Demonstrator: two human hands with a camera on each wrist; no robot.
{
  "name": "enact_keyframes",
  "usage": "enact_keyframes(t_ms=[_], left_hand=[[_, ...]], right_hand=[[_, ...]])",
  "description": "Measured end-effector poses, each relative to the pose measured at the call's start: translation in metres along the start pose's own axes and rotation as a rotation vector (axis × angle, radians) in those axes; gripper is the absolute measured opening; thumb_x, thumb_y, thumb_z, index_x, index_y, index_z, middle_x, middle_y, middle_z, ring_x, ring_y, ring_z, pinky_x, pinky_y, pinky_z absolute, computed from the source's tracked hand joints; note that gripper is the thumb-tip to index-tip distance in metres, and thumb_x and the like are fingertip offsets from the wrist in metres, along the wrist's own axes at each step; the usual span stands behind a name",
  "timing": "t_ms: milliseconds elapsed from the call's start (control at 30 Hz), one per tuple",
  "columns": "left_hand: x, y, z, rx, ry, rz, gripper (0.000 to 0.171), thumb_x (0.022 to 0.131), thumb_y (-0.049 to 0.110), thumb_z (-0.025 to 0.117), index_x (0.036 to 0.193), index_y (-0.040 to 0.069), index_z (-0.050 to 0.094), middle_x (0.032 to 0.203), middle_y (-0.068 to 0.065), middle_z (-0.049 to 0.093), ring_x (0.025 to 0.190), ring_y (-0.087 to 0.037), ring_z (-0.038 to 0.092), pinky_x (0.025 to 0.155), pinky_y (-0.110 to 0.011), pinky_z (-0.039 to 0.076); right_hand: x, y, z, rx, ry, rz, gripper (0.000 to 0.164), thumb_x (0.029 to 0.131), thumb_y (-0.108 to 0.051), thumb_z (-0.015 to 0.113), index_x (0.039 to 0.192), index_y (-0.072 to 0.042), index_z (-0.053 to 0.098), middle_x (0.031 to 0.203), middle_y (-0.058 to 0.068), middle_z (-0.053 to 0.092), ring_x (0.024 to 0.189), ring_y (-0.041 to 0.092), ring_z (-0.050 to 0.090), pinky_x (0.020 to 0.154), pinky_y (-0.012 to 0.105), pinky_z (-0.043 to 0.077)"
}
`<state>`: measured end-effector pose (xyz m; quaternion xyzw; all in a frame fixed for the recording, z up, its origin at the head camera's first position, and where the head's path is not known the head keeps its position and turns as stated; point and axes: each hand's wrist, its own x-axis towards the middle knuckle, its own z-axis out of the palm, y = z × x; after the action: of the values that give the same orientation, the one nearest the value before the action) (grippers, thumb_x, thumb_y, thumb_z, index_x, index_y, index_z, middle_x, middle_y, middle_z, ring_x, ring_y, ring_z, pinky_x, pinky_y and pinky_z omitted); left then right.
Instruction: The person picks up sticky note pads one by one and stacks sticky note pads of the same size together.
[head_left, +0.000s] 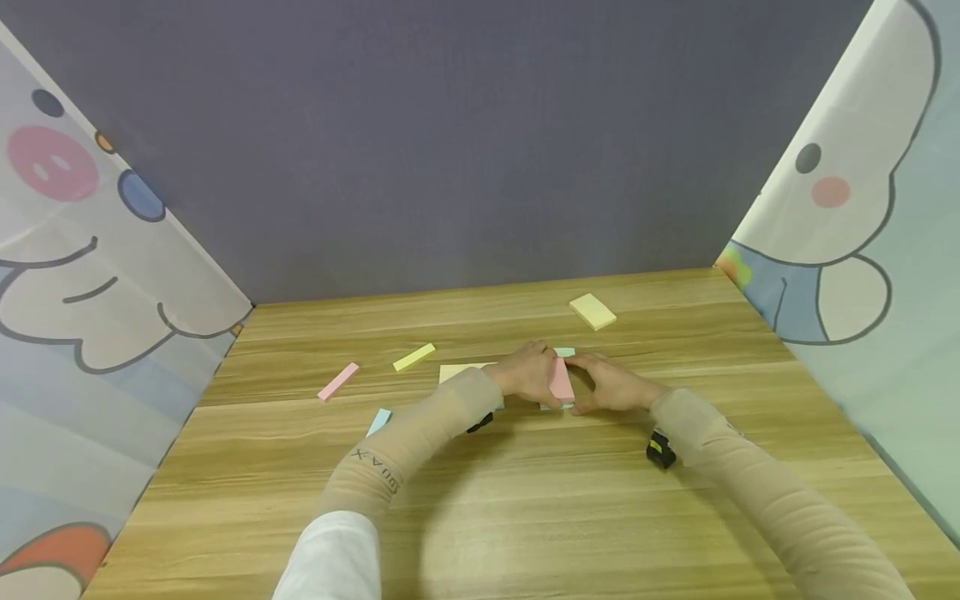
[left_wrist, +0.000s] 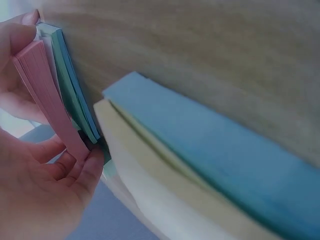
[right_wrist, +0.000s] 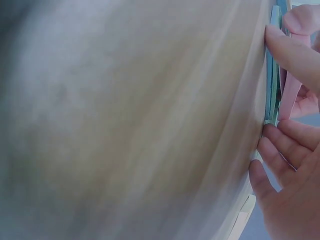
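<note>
My left hand (head_left: pixel 528 372) holds a pink sticky-note pad (head_left: pixel 560 382) at its two ends, thumb at the near end and fingertips at the far one. Just beneath the pink pad, blue and green sticky-note pads (left_wrist: pixel 73 95) lie stacked on the table. My right hand (head_left: pixel 615 385) grips that lower stack from the right side, with its thumb near and its fingers far in the right wrist view. The pink pad sits slightly askew over the stack in the left wrist view. A light green edge (head_left: pixel 564 352) shows past the fingertips.
Left of the hands lies another pile, with a pale yellow pad (head_left: pixel 459 372) above a blue pad (left_wrist: pixel 210 145). Narrow pink (head_left: pixel 338 381), yellow (head_left: pixel 414 357) and blue (head_left: pixel 379 422) note strips lie farther left. A yellow pad (head_left: pixel 592 311) rests near the back wall (head_left: pixel 480 150).
</note>
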<state>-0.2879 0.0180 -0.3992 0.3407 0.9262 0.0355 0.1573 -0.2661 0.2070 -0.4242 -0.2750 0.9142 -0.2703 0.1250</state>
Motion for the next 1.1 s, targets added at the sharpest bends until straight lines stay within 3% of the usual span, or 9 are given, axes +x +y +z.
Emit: enact_keyframes(t_ms=[267, 667, 1100], left_hand=[[0.0026, 0.0003, 0.0028, 0.019, 0.006, 0.003, 0.083, 0.070, 0.054, 0.069, 0.132, 0.005, 0.041, 0.121, -0.003, 0.047, 0.109, -0.016, 0.045, 0.097, -0.027, 0.040], [0.0011, 0.0025, 0.0032, 0.035, -0.025, -0.024, 0.086, 0.071, 0.055, 0.069, 0.135, 0.006, 0.038, 0.139, -0.010, 0.038, 0.132, -0.027, 0.033, 0.105, -0.038, 0.035], [0.0008, 0.0026, 0.0047, 0.030, -0.039, -0.029, 0.090, 0.071, 0.055, 0.069, 0.138, 0.006, 0.034, 0.143, -0.012, 0.033, 0.134, -0.031, 0.029, 0.105, -0.042, 0.034]], right_hand=[[-0.0007, 0.0000, 0.0001, 0.018, -0.004, 0.007, 0.092, 0.068, -0.040, 0.078, 0.138, 0.000, 0.034, 0.144, 0.024, 0.029, 0.132, 0.043, 0.025, 0.104, 0.060, 0.023], [0.0010, -0.0007, 0.0001, -0.008, 0.005, 0.002, 0.091, 0.068, -0.038, 0.079, 0.137, 0.002, 0.035, 0.142, 0.025, 0.033, 0.131, 0.043, 0.027, 0.105, 0.058, 0.024], [0.0010, 0.0004, 0.0000, -0.008, 0.001, 0.003, 0.090, 0.069, -0.037, 0.078, 0.138, 0.000, 0.035, 0.142, 0.025, 0.034, 0.131, 0.043, 0.028, 0.104, 0.059, 0.025]])
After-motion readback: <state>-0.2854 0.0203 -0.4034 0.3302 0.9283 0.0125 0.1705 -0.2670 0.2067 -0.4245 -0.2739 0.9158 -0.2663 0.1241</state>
